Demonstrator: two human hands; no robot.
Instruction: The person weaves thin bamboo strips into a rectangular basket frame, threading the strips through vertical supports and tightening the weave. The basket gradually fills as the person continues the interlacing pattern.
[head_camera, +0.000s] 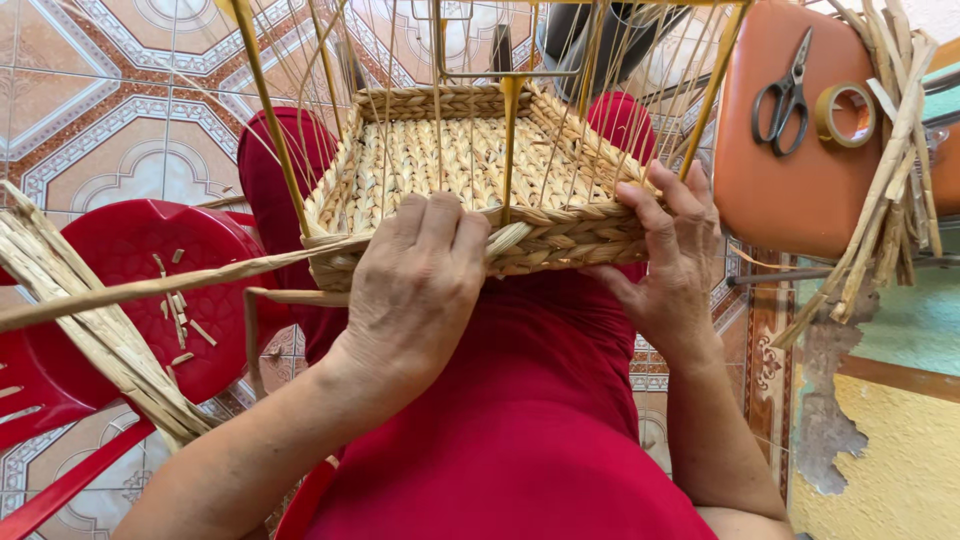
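A partly woven straw basket (470, 165) on a yellow wire frame (270, 120) rests on my lap, which is covered in red cloth. My left hand (420, 285) grips the near braided rim and pinches a long flat straw strand (150, 285) that runs off to the left. On the near right corner, my right hand (670, 255) presses its fingers down on the braid. Thin upright strands rise from the basket's walls.
A red plastic stool (130, 290) at left carries straw offcuts and a bundle of straw (90, 340). An orange seat (800, 130) at right holds scissors (785, 95) and a roll of tape (845, 115), with more straw strips (890, 170) hanging beside it. Patterned tile floor lies below.
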